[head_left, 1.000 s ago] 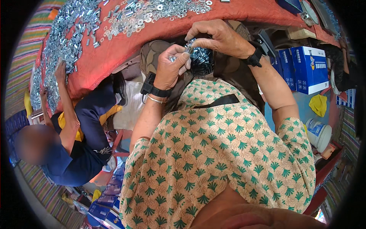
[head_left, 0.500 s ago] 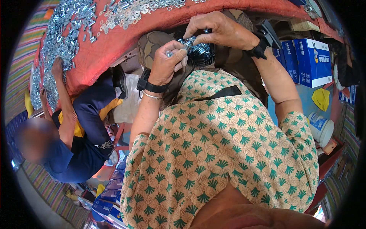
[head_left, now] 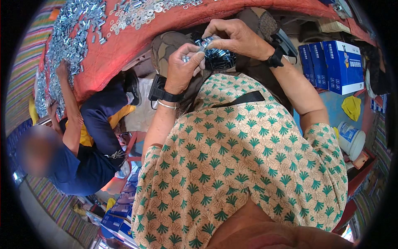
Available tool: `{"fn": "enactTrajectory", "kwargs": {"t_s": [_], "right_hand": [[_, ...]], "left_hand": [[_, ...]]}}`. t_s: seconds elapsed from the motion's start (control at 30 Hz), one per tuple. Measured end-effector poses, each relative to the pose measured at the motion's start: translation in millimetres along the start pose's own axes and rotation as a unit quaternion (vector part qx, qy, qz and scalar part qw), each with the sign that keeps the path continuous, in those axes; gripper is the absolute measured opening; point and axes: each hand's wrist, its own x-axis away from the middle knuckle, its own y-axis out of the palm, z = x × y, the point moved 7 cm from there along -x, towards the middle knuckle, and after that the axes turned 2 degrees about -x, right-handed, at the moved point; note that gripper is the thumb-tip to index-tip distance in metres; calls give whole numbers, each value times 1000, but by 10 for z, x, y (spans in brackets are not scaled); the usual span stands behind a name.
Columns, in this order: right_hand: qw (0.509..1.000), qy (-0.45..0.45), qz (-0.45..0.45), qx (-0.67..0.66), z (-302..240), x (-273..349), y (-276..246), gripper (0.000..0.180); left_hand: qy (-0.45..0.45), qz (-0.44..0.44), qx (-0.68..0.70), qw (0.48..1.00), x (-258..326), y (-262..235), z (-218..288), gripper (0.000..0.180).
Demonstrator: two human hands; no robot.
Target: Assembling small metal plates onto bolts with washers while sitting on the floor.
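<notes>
My left hand point(head_left: 182, 68) is closed, with thumb and fingers pinching a small shiny metal fastener point(head_left: 203, 47). More small metal pieces point(head_left: 185, 59) show in its curled fingers. My right hand point(head_left: 238, 38) meets it from the other side, its thumb and forefinger closed on the upper end of the same fastener; the fingers cover its exact shape. Just beneath both hands, between my knees, lies a heap of shiny metal sleeves point(head_left: 218, 56) in something dark.
A red cloth-covered surface point(head_left: 124, 50) ahead bears many metal sleeves point(head_left: 72, 45) and flat washers point(head_left: 139, 15). At left a co-worker point(head_left: 74, 166) reaches into the sleeves. Blue boxes point(head_left: 342, 66), a yellow cloth point(head_left: 351, 108) and a white bucket point(head_left: 351, 141) stand at right.
Both hands stay together at the fastener, with small finger shifts; my right fingertips have tilted lower around it. The co-worker's hands have moved slightly among the sleeves.
</notes>
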Motion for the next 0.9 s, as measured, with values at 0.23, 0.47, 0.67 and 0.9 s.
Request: {"fn": "enactTrajectory", "kwargs": {"t_s": [0.23,0.47,0.67,0.9], "right_hand": [[999,-20,18,-37,16,61,29,22],[999,15,21,-31,16,104,73,25],[988,92,-19,123,110,160,95,24],[996,15,-3,88,27,166,120,25]], "left_hand": [[-17,-26,84,996,23,39,-71,12],[-36,-26,51,998,66,31,-94,12],[-43,-29,26,998,102,25,-111,13],[-56,-31,16,998,136,15,-113,12]]}}
